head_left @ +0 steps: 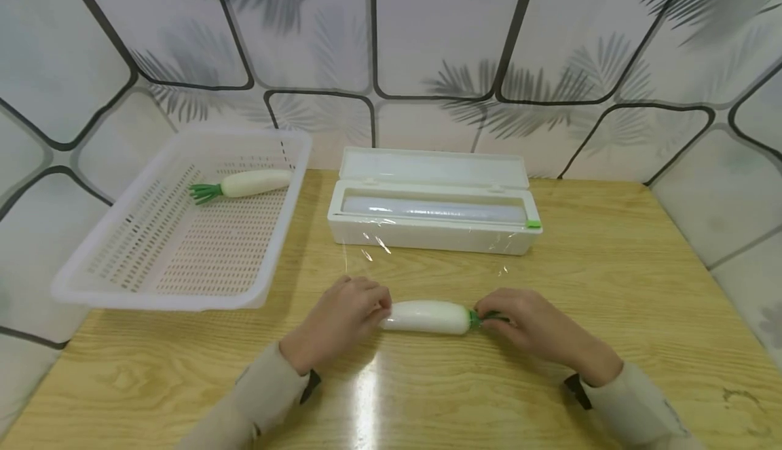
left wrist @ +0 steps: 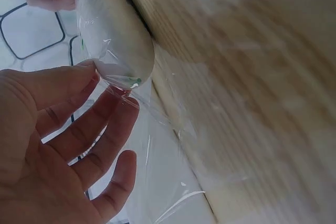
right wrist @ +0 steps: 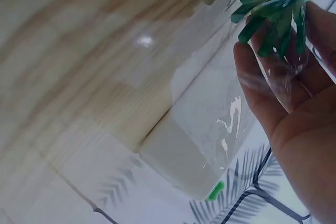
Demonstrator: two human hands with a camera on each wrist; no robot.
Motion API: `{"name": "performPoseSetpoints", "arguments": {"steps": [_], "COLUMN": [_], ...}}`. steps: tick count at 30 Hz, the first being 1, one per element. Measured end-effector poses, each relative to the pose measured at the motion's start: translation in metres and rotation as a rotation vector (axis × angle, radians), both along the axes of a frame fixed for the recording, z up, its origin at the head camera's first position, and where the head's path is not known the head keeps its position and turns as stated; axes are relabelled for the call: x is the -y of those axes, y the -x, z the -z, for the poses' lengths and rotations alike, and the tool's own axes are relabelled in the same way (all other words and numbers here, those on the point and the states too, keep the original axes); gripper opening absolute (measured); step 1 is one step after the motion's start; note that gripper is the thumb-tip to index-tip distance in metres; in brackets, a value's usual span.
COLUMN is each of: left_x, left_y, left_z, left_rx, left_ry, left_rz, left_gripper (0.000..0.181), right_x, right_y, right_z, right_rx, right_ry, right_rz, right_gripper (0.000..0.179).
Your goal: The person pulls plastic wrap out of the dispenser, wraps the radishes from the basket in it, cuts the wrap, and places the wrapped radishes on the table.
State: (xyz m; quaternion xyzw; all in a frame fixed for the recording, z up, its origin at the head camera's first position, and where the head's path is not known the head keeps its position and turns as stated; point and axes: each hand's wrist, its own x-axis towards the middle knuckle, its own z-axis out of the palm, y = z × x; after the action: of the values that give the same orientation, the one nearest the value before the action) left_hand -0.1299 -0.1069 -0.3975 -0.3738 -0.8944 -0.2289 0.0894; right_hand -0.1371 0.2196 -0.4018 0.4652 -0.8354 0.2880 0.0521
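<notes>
One radish [head_left: 427, 317]: left to right over the table [head_left: 611, 267], between my left hand [head_left: 345, 314] and right hand [head_left: 537, 324]
Tip [left wrist: 126, 69]: left thumb and finger pinch film [left wrist: 184, 198]
Stalks [right wrist: 278, 6]: right fingers curled round them

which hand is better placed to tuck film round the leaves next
Probably the right hand: it is at the leaves, beside clear film, while the left hand is at the other end of the white radish.

film [right wrist: 232, 119]: glossy plastic | table [head_left: 599, 267]: glossy grained wood | basket [head_left: 282, 226]: smooth plastic
</notes>
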Motion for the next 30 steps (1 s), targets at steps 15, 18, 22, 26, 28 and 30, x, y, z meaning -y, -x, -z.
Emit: {"name": "performPoseSetpoints", "arguments": {"steps": [15,18,22,26,28,30], "left_x": [-0.005,-0.004,-0.003,-0.001,0.001,0.003], "left_y": [0.015,0.015,0.013,0.010,0.007,0.005], "left_z": [-0.006,-0.005,-0.005,-0.006,-0.006,-0.007], "left_rx": [0.182,0.116,0.053,-0.009,-0.039,-0.059], "left_ry": [-0.062,-0.032,0.017,0.070,0.092,0.114], "left_rz": [-0.017,0.002,0.016,0.012,0.011,0.007], "left_gripper": [0.009,0.008,0.003,0.006,0.007,0.010], "right_x": [0.006,0.006,0.006,0.006,0.006,0.005], "right_y": [0.012,0.012,0.010,0.007,0.005,0.004], "right_z": [0.000,0.001,0.001,0.000,-0.001,-0.001], "right_rx": [-0.038,-0.052,-0.041,-0.073,-0.101,-0.126], "right_ry": [0.079,0.073,0.059,0.032,0.011,-0.014], "right_rz": [0.018,0.032,0.063,0.070,0.077,0.091], "right_gripper": [0.033,0.033,0.032,0.031,0.031,0.031]}}
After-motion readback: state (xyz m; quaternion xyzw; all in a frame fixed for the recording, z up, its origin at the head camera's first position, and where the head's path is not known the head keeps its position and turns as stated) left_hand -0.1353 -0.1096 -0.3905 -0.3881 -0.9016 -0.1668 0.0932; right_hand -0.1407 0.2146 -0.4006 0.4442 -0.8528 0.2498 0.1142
